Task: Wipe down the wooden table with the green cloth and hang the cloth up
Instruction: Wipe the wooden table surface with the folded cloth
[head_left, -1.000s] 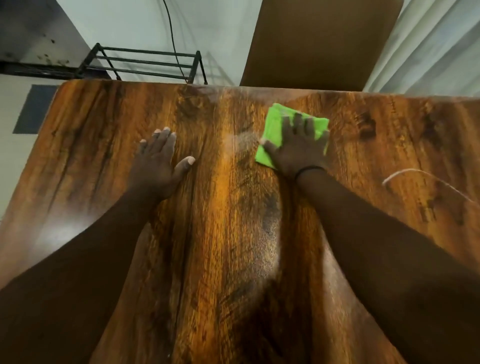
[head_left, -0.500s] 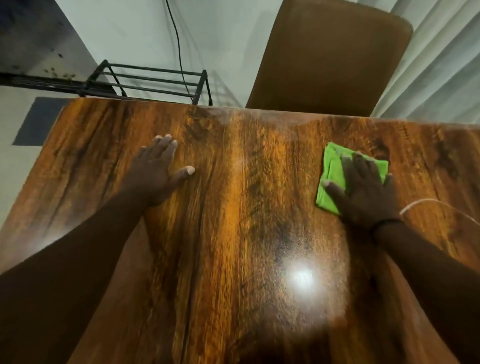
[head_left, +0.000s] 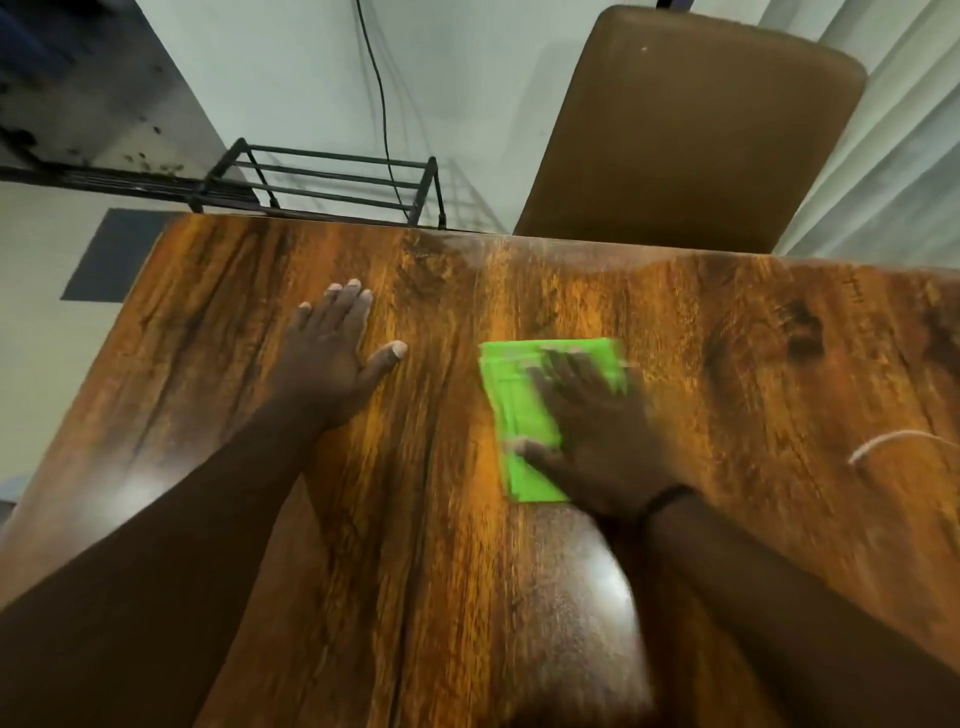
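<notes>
Plainly, the wiping was under way: the right hand lay flat on the green cloth, fingers spread and pressing it down — nothing pinched — though blur softened its outline. The cloth sat folded near the middle of the wooden table, the left hand well apart at its 9 o'clock, palm down, fingers close together with the thumb splayed out, seemingly bracing.

The nearest hazard looked to be the white cord lying at the cloth's 3 o'clock; a wide rightward sweep could have snagged it and dragged it along. With only a flat palm on it, the cloth could also have bunched or slipped free — and the far strip toward 12 o'clock, by the brown chair, might have gone unwiped.
</notes>
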